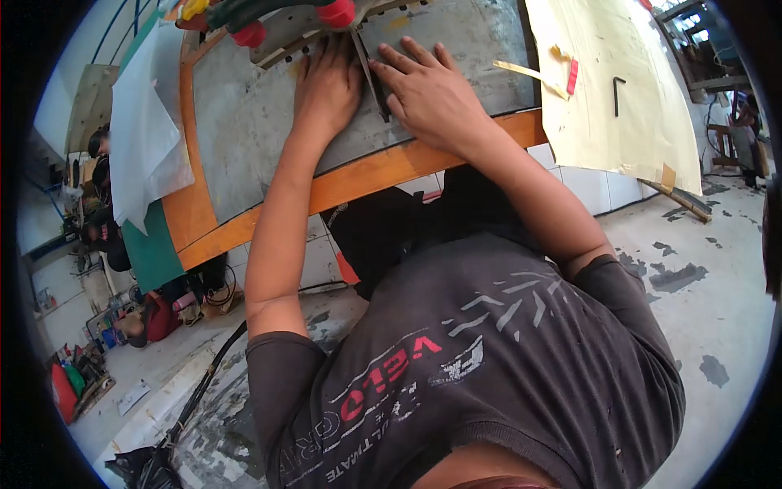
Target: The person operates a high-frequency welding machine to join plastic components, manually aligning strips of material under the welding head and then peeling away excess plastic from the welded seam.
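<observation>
A person leans over a grey metal-topped surface (pixel 244 130) with an orange wooden rim. The left hand (pixel 328 81) lies flat, fingers spread, just beside the right hand (pixel 423 90), also flat and spread. Between them a thin dark metal strip (pixel 371 77) lies on the surface. A cream paper sheet (pixel 619 98) lies to the right.

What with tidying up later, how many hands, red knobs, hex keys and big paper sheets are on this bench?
Hands: 2
Red knobs: 2
Hex key: 1
Paper sheets: 2
Total: 7
</observation>
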The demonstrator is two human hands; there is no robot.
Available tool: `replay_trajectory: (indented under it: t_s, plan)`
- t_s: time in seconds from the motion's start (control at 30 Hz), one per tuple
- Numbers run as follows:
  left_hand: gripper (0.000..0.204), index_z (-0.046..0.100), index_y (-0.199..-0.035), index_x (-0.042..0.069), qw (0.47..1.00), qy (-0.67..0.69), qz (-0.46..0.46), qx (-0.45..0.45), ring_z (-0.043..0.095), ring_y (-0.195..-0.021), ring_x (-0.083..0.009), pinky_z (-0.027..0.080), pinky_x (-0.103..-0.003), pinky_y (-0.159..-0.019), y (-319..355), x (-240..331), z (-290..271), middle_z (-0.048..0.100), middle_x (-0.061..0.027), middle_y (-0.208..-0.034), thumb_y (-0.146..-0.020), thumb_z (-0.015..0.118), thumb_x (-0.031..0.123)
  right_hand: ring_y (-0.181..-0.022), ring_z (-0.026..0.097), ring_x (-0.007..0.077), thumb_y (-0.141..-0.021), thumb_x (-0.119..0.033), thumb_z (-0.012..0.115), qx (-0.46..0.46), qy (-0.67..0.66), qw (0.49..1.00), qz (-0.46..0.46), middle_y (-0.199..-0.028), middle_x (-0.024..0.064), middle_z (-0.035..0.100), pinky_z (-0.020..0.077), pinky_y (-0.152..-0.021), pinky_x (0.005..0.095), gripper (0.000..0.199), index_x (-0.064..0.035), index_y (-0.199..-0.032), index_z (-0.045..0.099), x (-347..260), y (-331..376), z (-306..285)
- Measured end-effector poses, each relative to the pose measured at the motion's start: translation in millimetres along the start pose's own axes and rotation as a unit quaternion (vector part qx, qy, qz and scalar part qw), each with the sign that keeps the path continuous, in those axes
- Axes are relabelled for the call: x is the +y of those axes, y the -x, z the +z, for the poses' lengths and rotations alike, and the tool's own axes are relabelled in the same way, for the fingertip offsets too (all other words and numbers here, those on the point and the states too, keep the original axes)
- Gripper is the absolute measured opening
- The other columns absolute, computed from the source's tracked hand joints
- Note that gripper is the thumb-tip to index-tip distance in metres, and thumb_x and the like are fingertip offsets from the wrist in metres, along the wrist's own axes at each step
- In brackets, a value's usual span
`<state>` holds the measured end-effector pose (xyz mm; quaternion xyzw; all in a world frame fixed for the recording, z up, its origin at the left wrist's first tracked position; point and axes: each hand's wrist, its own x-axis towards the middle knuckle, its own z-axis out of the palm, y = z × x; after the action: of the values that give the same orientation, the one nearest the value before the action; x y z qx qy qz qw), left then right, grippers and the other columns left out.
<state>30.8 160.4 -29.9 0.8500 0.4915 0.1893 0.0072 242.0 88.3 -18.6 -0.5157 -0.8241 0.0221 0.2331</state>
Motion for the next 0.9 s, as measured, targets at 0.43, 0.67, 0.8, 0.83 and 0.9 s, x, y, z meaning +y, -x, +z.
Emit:
replay_trajectory:
  t_s: [0.43,0.67,0.8,0.83,0.9]
  plan:
    - [0.057,0.044,-0.161,0.005,0.999,-0.042,-0.003,0.003,0.038,-0.158,-0.0375,0.029,-0.059,-0.128,0.2,6.5,1.8,0.045,-0.0194,-0.167,-0.108,0.048,0.026,-0.162,0.032,0.0359,-0.104,-0.023,0.058,-0.039,0.018,0.999,0.000,-0.173,0.0083,0.040,0.0223,-0.130,0.0646,0.061,-0.0117,-0.163,0.048,-1.0,9.4,0.7]
    - [0.057,0.045,-0.159,-0.001,1.000,-0.017,-0.010,0.005,0.037,-0.157,-0.0388,0.029,-0.059,-0.128,1.4,5.8,4.3,0.045,-0.0218,-0.166,-0.108,0.048,0.023,-0.158,0.037,0.0380,-0.100,-0.030,0.062,-0.018,0.006,1.000,-0.009,-0.168,0.0138,0.046,0.0264,-0.126,0.0689,0.063,-0.0038,-0.157,0.053,-1.1,13.1,4.8]
    - [0.055,0.046,-0.159,0.001,0.999,-0.023,-0.017,-0.024,0.036,-0.157,-0.0389,0.026,-0.059,-0.129,6.7,-0.2,1.1,0.044,-0.0215,-0.166,-0.107,0.046,0.019,-0.135,0.060,0.0387,-0.095,-0.019,0.069,0.015,-0.138,0.990,-0.003,-0.146,0.0184,0.065,0.0492,-0.114,0.0483,0.042,-0.0010,-0.133,0.068,-23.7,36.2,-40.3]
    - [0.056,0.046,-0.160,0.000,0.999,-0.011,-0.023,-0.040,0.035,-0.158,-0.0396,0.025,-0.059,-0.130,1.7,10.6,-7.0,0.044,-0.0216,-0.166,-0.107,0.047,0.018,-0.135,0.060,0.0387,-0.095,-0.019,0.069,0.016,-0.126,0.992,0.004,-0.146,0.0184,0.065,0.0492,-0.114,0.0483,0.042,-0.0010,-0.133,0.068,-23.2,40.8,-61.0]
    - [0.057,0.044,-0.160,0.000,0.999,0.020,-0.021,-0.036,0.034,-0.158,-0.0399,0.025,-0.060,-0.130,5.0,8.4,-11.8,0.044,-0.0217,-0.167,-0.106,0.047,0.017,-0.116,0.069,0.0358,-0.093,-0.014,0.071,0.069,-0.154,0.983,0.067,-0.127,0.0166,0.072,0.0574,-0.099,0.0427,0.031,-0.0024,-0.122,0.070,-18.3,48.8,-105.3]
